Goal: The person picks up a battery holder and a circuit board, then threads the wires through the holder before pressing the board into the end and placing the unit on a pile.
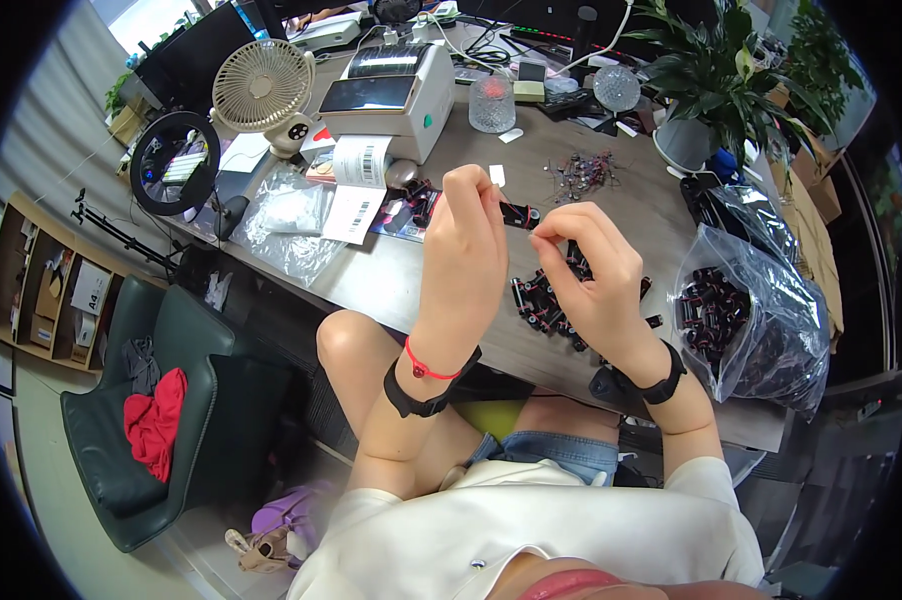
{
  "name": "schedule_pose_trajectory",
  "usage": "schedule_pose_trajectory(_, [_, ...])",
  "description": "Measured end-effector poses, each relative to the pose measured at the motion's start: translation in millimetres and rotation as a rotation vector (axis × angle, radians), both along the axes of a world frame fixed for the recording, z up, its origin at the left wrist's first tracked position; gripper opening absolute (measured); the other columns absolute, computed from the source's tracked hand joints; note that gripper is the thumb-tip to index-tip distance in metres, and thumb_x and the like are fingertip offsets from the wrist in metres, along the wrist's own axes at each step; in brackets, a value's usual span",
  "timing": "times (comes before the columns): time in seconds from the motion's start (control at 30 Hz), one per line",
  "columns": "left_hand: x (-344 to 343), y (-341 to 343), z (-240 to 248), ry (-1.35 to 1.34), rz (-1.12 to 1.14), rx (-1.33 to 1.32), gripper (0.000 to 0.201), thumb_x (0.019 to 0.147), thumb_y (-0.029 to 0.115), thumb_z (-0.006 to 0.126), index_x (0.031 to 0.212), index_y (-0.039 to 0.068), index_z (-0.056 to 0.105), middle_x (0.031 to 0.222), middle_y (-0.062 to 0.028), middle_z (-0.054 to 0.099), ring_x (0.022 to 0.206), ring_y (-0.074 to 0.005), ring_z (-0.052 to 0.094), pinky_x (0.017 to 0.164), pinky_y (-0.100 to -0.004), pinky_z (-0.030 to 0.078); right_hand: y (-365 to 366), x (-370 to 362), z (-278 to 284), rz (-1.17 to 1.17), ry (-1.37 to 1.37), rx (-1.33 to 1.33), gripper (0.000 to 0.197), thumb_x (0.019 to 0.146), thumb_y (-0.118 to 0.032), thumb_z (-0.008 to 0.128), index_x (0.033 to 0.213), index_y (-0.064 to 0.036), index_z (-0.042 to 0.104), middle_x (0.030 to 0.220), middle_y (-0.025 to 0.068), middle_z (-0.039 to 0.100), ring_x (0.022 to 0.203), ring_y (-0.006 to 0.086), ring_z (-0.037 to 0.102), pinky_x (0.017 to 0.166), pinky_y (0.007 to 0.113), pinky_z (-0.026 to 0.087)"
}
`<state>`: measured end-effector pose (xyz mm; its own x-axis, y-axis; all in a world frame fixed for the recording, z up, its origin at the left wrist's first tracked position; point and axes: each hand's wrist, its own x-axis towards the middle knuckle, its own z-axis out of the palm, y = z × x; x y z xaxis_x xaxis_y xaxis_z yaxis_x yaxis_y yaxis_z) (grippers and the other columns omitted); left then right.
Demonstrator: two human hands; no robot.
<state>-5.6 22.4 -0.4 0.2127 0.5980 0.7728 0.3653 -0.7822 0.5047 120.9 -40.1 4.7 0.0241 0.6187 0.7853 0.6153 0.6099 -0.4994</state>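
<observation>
My left hand is closed around a small black cylindrical part, whose end sticks out to the right past the fingers. Close to that end, my right hand has thumb and forefinger pinched together; whatever lies between them is too small to make out. Under and beside the right hand is a pile of similar black cylinders with red bits, partly hidden by the hand. Farther back on the table lies a loose heap of thin dark and reddish wires.
A clear plastic bag full of black parts sits at the right edge. At the left are a label printer with paper labels hanging out, a plastic bag, a fan and a ring light. A potted plant stands back right.
</observation>
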Motion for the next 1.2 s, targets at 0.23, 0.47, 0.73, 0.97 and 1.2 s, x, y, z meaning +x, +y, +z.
schedule_pose_trajectory(0.23, [1.2,-5.7,2.9,-0.122,-0.025,0.062,0.012,0.094,0.001,0.043,0.104,0.001,0.035,0.084,-0.0133,0.059,0.068,-0.0205,0.056,0.059,-0.0279,0.044,-2.9,-1.3,-0.4,-0.074,-0.032,0.147,0.015,0.077,0.008,0.064,0.089,0.0015,0.059,0.085,0.0104,0.06,0.074,0.0208,0.061,0.068,0.027,0.049])
schedule_pose_trajectory(0.47, [-0.9,-8.1,-2.8,-0.264,-0.102,0.278,0.015,0.093,-0.001,0.046,0.104,0.002,0.037,0.09,-0.0108,0.061,0.07,-0.0148,0.053,0.061,-0.0235,0.042,-13.1,-6.9,-6.1,0.118,0.179,0.055,0.015,0.079,0.01,0.062,0.09,0.0023,0.057,0.09,0.0098,0.059,0.077,0.0177,0.061,0.072,0.026,0.049])
schedule_pose_trajectory(0.73, [-0.4,-4.1,3.0,-0.08,-0.064,0.182,0.018,0.088,-0.005,0.05,0.101,0.001,0.04,0.083,-0.0141,0.059,0.068,-0.0234,0.056,0.062,-0.0325,0.044,-2.0,13.9,6.2,0.24,0.299,-0.271,0.008,0.083,0.005,0.059,0.09,0.0028,0.056,0.092,0.0056,0.056,0.082,0.0121,0.058,0.072,0.025,0.049])
schedule_pose_trajectory(0.97, [-0.4,-3.2,6.0,-0.141,-0.205,-0.224,0.009,0.095,0.002,0.042,0.102,0.002,0.037,0.075,-0.014,0.059,0.061,-0.0207,0.056,0.056,-0.0287,0.044,3.6,24.7,11.0,0.471,0.627,-0.378,0.006,0.086,-0.003,0.06,0.09,0.0013,0.058,0.098,0.0043,0.054,0.086,0.0091,0.055,0.071,0.023,0.048])
schedule_pose_trajectory(1.2, [-1.5,-1.4,2.3,0.013,-0.136,-0.087,0.014,0.091,-0.002,0.049,0.099,0.0,0.038,0.073,-0.0175,0.053,0.06,-0.0339,0.055,0.053,-0.0376,0.043,2.9,29.2,14.2,0.433,0.543,-0.668,0.005,0.085,-0.003,0.061,0.088,0.0,0.058,0.099,0.0033,0.052,0.08,0.0075,0.054,0.069,0.021,0.045])
